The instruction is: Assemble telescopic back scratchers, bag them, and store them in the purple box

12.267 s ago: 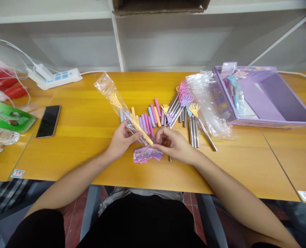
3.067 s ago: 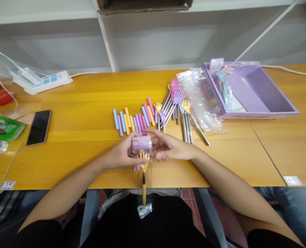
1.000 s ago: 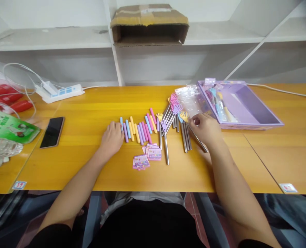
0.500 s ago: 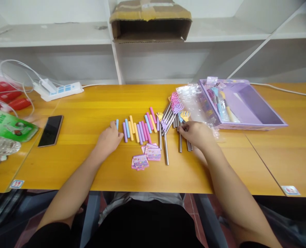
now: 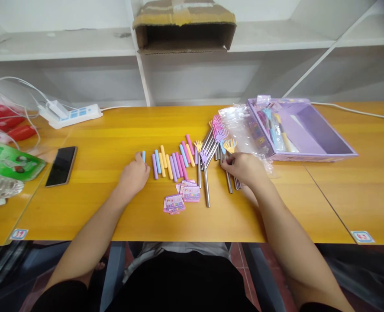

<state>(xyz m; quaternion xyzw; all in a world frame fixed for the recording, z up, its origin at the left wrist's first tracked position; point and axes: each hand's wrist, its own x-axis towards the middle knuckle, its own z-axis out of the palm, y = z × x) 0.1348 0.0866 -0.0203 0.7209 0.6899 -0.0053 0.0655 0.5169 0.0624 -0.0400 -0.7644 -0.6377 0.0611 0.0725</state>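
Observation:
My left hand (image 5: 133,175) is closed around a short light-blue foam-like tube (image 5: 143,156), whose tip sticks up past the fingers. To its right lies an uneven row of similar purple, blue, yellow and pink tubes (image 5: 174,167). My right hand (image 5: 246,169) pinches a blue-headed back scratcher (image 5: 229,184) by its metal rod. More hand-shaped back scratchers with pink, purple and yellow heads lie in a heap, among them a purple one (image 5: 206,182) just left of my right hand. Several small pink-purple cards (image 5: 192,193) lie in front of the tubes.
On the right stands a purple open box (image 5: 328,130) with bagged back scratchers inside, and clear plastic bags (image 5: 240,130) lie beside it. At left are a phone (image 5: 61,166), a power strip (image 5: 75,115) and a green package (image 5: 11,160). A cardboard box (image 5: 183,28) sits on the shelf above.
The blue back scratcher's rod under my right hand has tilted, its lower end swinging slightly right. My left hand stays on the blue tube. The whole view has shifted a little.

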